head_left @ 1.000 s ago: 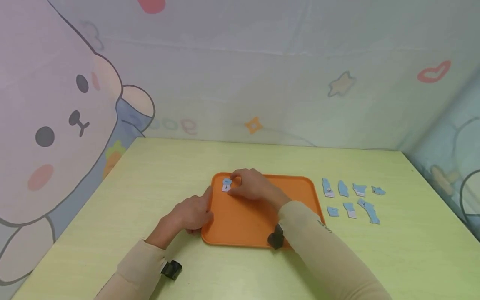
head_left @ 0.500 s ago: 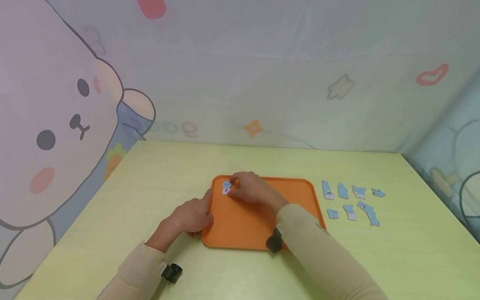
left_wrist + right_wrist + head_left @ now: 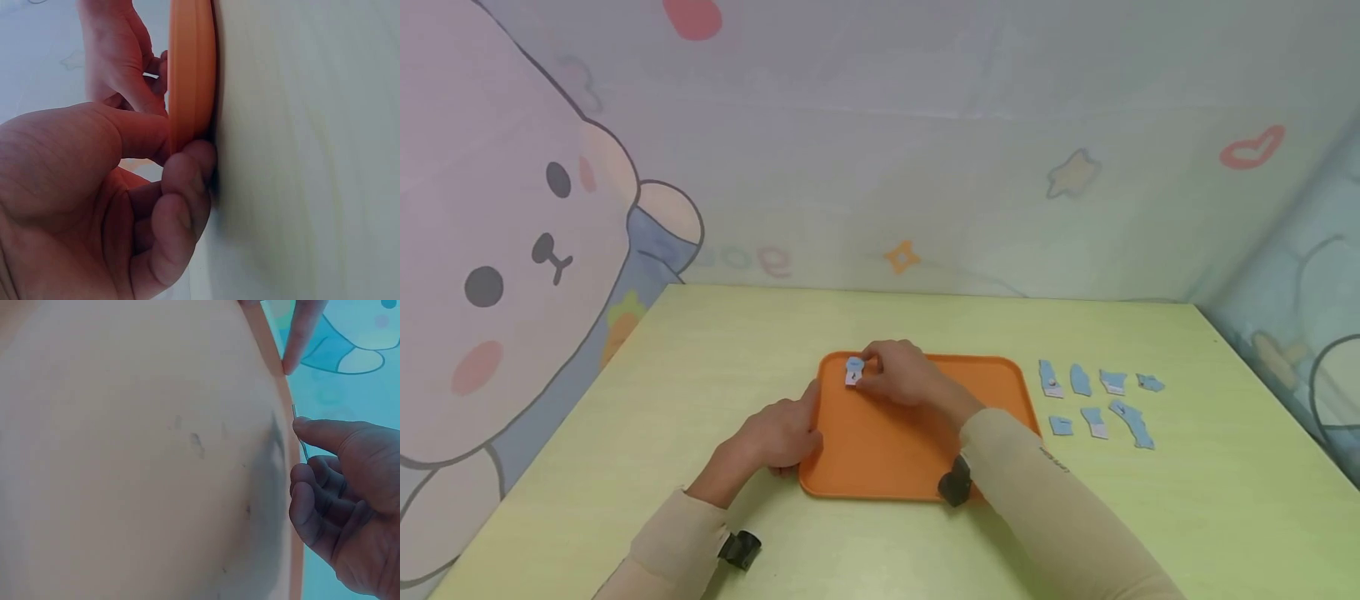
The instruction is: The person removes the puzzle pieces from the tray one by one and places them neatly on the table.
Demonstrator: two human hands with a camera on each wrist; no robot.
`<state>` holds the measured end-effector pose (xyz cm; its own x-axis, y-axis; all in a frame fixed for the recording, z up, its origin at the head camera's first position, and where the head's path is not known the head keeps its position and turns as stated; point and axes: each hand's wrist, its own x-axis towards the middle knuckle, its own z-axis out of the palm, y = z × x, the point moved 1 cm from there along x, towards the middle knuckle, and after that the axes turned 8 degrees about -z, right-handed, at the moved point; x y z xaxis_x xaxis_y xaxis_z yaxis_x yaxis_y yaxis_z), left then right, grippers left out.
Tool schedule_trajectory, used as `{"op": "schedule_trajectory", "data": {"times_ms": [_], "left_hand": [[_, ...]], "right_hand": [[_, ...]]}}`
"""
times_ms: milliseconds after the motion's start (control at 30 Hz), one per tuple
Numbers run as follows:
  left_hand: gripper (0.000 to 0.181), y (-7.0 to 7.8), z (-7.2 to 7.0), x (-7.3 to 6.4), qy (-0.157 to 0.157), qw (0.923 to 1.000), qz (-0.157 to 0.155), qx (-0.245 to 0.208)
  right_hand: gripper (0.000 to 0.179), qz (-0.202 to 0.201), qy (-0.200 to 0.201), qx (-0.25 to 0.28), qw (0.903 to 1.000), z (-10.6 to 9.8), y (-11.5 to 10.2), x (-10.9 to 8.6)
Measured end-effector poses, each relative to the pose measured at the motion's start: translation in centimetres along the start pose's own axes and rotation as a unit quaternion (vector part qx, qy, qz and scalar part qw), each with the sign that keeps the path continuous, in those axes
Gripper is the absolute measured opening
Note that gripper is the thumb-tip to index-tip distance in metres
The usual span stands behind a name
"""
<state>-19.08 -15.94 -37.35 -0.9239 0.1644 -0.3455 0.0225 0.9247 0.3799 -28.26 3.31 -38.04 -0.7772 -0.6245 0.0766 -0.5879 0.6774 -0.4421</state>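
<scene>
An orange tray (image 3: pixel 880 467) lies on the table, its left rim gripped by my left hand (image 3: pixel 782 433). In the left wrist view, the left thumb touches the upper edge of the rim while curled fingers (image 3: pixel 187 181) press against the outer side and underside. At the tray's far left corner, my right hand (image 3: pixel 902 372) pinches a small blue-and-white puzzle piece (image 3: pixel 853 372) with a dark mark on it. The right wrist view has that puzzle piece (image 3: pixel 296 415) nearly edge-on, between the thumb and the fingers.
To the tray's right, several blue puzzle pieces (image 3: pixel 1080 380) lie apart in two rows on the pale yellow-green table (image 3: pixel 722 333). Behind stands a printed cloth backdrop (image 3: pixel 865 125) with a bear. A dark cable (image 3: pixel 1315 392) hangs at the far right.
The puzzle piece has shifted slightly right within the tray and looks more tilted, with my right hand still on it. My left hand stays at the rim. The head view has shifted slightly.
</scene>
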Motion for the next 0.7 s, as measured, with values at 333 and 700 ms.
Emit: {"op": "schedule_trajectory", "data": {"times_ms": [333, 700], "left_hand": [[0.062, 0.1, 0.2, 0.1, 0.004, 1.0, -0.002, -0.003], [0.07, 0.1, 0.3, 0.1, 0.01, 0.9999, 0.006, -0.006]], "right_hand": [[0.045, 0.015, 0.005, 0.017, 0.9997, -1.3, -0.4, -1.5], [0.046, 0.008, 0.006, 0.042, 0.9991, -2.1, -0.6, -3.7]]}}
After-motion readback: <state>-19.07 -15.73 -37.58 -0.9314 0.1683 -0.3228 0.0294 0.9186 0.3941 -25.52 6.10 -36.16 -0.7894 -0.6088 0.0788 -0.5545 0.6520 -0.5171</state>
